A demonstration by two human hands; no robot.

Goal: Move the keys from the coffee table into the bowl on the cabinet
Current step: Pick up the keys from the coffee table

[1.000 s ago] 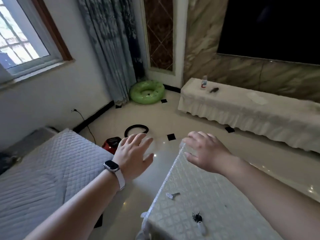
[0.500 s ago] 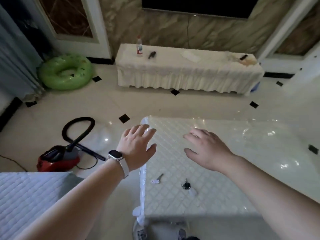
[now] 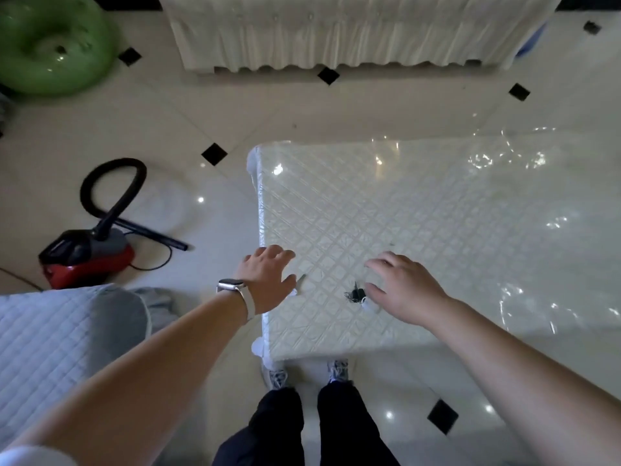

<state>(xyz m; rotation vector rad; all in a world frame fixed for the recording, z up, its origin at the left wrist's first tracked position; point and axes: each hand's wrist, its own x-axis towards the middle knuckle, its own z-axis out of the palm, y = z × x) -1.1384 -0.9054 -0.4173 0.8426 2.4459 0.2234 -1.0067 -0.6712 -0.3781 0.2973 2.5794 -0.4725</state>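
A dark bunch of keys (image 3: pixel 355 294) with a white fob lies on the coffee table (image 3: pixel 437 210), which has a white quilted cover under clear plastic. My right hand (image 3: pixel 401 287) hovers just right of the bunch, fingers spread, holding nothing. A single silver key (image 3: pixel 301 280) lies near the table's left edge, partly hidden by my left hand (image 3: pixel 268 280), which is open above it and wears a watch. The cabinet (image 3: pixel 356 31) with a white frilled cover stands at the far side; its top and any bowl are out of view.
A red vacuum cleaner (image 3: pixel 85 257) with a black hose sits on the tiled floor to the left. A green inflatable ring (image 3: pixel 50 45) lies at the far left. A quilted grey sofa seat (image 3: pixel 57 344) is at my left. My feet stand against the table's near edge.
My view has tilted down and I stand closer to the table. Both hands have dropped toward the tabletop, the left over the single key, the right beside the key bunch.
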